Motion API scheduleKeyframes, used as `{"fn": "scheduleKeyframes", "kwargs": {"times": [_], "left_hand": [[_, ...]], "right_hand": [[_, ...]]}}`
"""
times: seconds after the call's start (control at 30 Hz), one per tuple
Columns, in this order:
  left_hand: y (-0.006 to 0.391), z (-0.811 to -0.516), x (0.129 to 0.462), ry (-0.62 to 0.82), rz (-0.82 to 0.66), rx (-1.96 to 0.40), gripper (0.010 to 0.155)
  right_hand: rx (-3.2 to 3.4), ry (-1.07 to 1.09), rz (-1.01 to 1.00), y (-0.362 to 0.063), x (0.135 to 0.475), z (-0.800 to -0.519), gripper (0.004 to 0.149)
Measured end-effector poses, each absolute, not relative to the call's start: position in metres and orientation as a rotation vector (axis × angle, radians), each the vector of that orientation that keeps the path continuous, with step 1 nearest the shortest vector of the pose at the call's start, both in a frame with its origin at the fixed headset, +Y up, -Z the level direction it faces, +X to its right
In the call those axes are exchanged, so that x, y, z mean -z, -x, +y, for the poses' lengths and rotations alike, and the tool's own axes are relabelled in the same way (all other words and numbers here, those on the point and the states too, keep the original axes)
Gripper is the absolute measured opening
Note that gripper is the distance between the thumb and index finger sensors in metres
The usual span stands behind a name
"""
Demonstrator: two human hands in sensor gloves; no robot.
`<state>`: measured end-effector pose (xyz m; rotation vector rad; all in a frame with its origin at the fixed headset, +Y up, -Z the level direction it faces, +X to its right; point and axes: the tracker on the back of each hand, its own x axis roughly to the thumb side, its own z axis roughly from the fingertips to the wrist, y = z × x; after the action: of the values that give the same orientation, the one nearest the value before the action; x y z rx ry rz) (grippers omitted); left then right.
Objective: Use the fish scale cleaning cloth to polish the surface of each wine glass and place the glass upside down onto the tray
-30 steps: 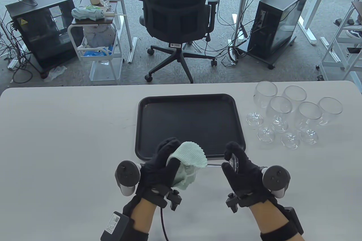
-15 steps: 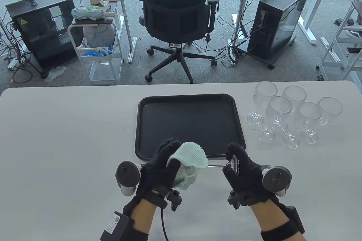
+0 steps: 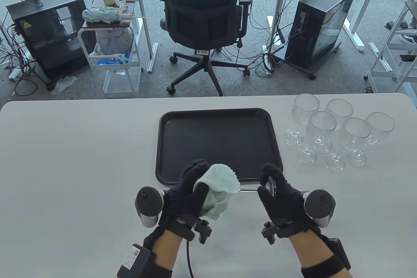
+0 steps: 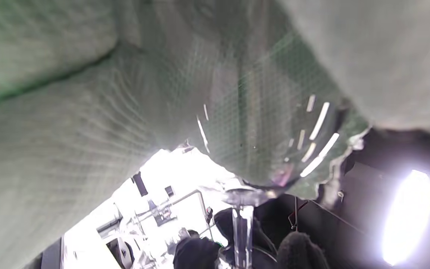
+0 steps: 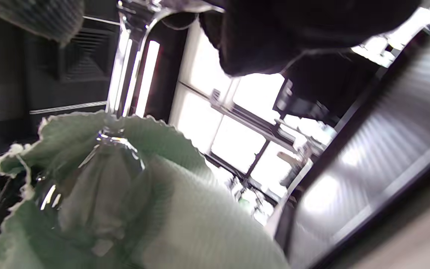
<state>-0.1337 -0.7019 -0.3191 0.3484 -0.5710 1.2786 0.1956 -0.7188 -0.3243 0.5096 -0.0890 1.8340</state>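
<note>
Table view: at lower centre, the left hand [image 3: 187, 190] wraps the green cloth [image 3: 219, 182] around the bowl of a wine glass [image 3: 249, 189] held horizontally above the desk [image 3: 75, 160]. The right hand [image 3: 277, 193] pinches the glass foot. The black tray [image 3: 218, 118] at centre holds no glasses; five glasses [image 3: 335, 131] stand at right.

Left wrist view: cloth fills the upper frame, pressed against the bowl; the stem [image 4: 243, 231] runs down at lower centre. Maintain even, light pressure.

Right wrist view: the stem enters the cloth at centre left. Rotate the foot with the right-hand fingers; do not bend the stem sideways, as it would probably snap.
</note>
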Motion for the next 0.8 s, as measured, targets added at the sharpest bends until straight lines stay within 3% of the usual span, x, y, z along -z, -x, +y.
{"fn": "scheduleKeyframes", "kwargs": {"times": [0.03, 0.13, 0.2, 0.27, 0.4, 0.5, 0.6, 0.7, 0.77, 0.8], "left_hand": [[0.135, -0.702, 0.320, -0.358, -0.577, -1.281, 0.060], [0.137, -0.703, 0.320, -0.343, -0.541, -1.315, 0.059], [0.138, -0.706, 0.323, -0.271, -0.534, -1.411, 0.059], [0.137, -0.707, 0.324, -0.217, -0.536, -1.448, 0.059], [0.134, -0.705, 0.321, -0.270, -0.551, -1.403, 0.061], [0.133, -0.704, 0.319, -0.346, -0.563, -1.362, 0.060], [0.133, -0.703, 0.319, -0.330, -0.563, -1.371, 0.058], [0.137, -0.702, 0.321, -0.271, -0.540, -1.425, 0.058], [0.136, -0.703, 0.321, -0.237, -0.560, -1.436, 0.059], [0.134, -0.702, 0.319, -0.260, -0.558, -1.435, 0.059]], "right_hand": [[-1.811, -0.568, -0.104, -0.195, 0.324, -0.718, 0.080], [-2.029, -0.663, -0.471, -0.192, 0.316, -0.709, 0.091], [-2.155, -0.861, -0.745, -0.190, 0.308, -0.700, 0.097], [-2.144, -0.892, -0.858, -0.190, 0.304, -0.695, 0.097], [-1.997, -0.728, -0.586, -0.194, 0.313, -0.699, 0.080], [-1.916, -0.601, -0.239, -0.197, 0.319, -0.701, 0.083], [-2.020, -0.645, -0.451, -0.196, 0.313, -0.698, 0.088], [-2.161, -0.874, -0.769, -0.191, 0.303, -0.693, 0.096], [-2.148, -0.861, -0.844, -0.191, 0.302, -0.691, 0.092], [-2.085, -0.810, -0.779, -0.193, 0.304, -0.692, 0.086]]}}
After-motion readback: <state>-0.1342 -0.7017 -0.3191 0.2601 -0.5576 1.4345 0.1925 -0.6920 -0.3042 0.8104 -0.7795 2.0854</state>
